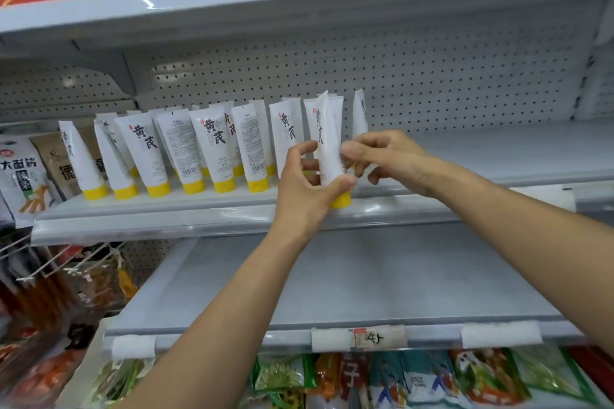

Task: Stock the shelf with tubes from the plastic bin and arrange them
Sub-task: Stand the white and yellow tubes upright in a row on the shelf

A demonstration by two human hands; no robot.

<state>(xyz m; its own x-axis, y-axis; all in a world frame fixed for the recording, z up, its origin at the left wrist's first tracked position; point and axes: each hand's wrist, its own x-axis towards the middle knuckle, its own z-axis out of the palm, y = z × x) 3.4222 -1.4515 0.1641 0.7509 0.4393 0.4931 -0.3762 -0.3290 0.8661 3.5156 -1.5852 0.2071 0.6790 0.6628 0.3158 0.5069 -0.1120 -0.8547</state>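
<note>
both hands grip 1 tube (cap down) at the shelf.

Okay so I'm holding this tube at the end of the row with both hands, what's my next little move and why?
Probably set the tube down on its yellow cap at the row's right end, label forward. Both the left hand and right hand pinch it just above the shelf, which lies bare to the right, and the standing tubes rest cap-down.
</note>
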